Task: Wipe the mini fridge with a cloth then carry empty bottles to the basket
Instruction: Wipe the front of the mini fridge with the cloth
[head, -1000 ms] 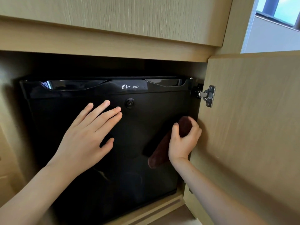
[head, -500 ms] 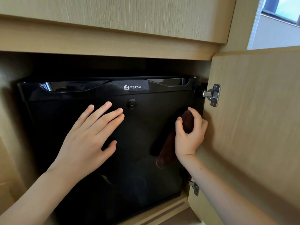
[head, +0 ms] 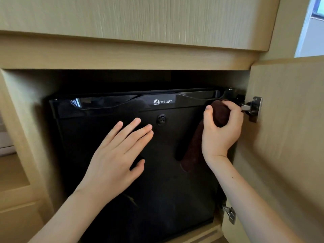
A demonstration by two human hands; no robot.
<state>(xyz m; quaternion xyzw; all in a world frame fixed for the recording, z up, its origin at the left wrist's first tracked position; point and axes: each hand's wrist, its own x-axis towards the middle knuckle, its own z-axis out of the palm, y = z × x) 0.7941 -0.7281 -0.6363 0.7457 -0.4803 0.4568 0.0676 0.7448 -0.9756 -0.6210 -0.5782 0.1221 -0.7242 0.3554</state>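
A black mini fridge (head: pixel 168 190) with a WELLWAY label and a round lock sits inside a wooden cabinet niche, its door closed. My left hand (head: pixel 115 155) lies flat on the middle of the fridge door, fingers straight and spread. My right hand (head: pixel 220 130) grips a dark brown cloth (head: pixel 194 144) against the door's upper right corner, just under the top handle strip. The cloth's loose end hangs down along the door. No bottles or basket are in view.
The open cabinet door (head: pixel 287 137) stands close on the right, with a metal hinge (head: pixel 254 109) beside my right hand and a second hinge (head: pixel 229 214) lower down. A wooden panel (head: pixel 140 23) overhangs the niche. A window (head: pixel 313 27) shows at top right.
My right hand has slid the cloth upward along the fridge door's right side to the top corner. My left hand stays flat on the door.
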